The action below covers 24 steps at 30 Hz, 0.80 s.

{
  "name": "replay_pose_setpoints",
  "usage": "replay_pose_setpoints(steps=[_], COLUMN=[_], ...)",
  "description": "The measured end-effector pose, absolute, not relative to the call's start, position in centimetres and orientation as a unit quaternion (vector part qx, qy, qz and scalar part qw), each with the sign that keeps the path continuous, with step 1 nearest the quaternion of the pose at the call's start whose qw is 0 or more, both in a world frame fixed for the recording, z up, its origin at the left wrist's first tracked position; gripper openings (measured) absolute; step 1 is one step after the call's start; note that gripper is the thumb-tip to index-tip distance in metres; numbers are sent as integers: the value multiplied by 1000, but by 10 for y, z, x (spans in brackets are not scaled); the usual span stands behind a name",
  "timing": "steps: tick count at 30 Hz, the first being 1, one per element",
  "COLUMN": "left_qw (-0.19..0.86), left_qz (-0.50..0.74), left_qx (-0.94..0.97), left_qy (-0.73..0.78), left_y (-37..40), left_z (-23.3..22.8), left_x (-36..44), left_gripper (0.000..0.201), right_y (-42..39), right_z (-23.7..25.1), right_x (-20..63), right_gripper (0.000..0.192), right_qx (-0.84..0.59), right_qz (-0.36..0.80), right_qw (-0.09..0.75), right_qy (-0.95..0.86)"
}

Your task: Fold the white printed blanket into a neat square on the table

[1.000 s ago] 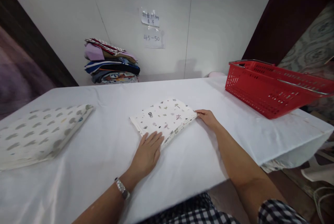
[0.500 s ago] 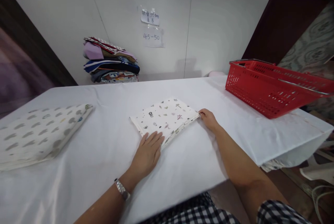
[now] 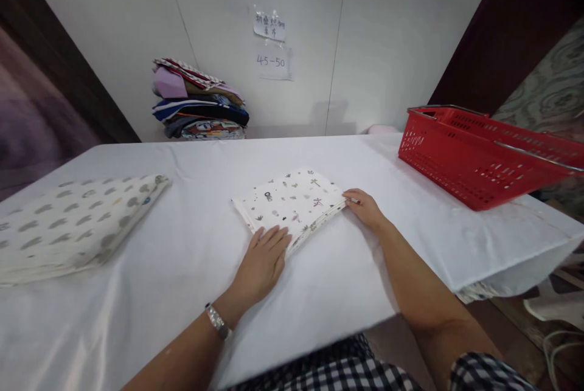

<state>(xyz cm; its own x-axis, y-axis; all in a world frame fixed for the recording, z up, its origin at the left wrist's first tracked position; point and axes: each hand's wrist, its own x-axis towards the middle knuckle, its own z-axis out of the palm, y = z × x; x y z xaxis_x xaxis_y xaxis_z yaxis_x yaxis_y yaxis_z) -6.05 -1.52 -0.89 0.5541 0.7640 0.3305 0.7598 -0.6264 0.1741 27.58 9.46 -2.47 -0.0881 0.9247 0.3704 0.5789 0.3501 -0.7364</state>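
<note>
Head view shows almost nothing changed in the last second: left hand [image 3: 261, 262] still lies flat, fingers spread, on the near corner of the folded cloth [image 3: 292, 206] mid-table, while right hand [image 3: 365, 208] keeps its fingertips at the right corner.

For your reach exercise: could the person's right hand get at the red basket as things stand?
Probably yes: the right hand rests at the folded cloth's corner, and only bare tablecloth lies between it and the red basket.
</note>
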Motion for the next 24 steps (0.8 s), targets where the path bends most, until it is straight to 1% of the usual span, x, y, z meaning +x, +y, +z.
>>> replay_pose_setpoints(steps=[5,8,16,21,24], left_qw=[4,5,14,18,19], left_qz=[190,188,184,179,170], left_qx=[882,881,877,875,874], left_qy=[431,434,443,450,454], left_y=[-15,-16,-18,-21,-24], left_z=[-9,-7,-4,-1,0], left_x=[-61,-60,-57,-55,-54], left_gripper=[42,41,40,40,40], right_y=[95,96,102,100,94], right_z=[-24,-24,-29,-33,-27], right_x=[277,275,279,286,278], right_gripper=[24,22,20,19,22], right_qx=[-528,-530,-514,-520,-518], right_qz=[244,240,153,138,71], right_qw=[427,427,432,421,420], right_qy=[-693,-692,-725,-730,-741])
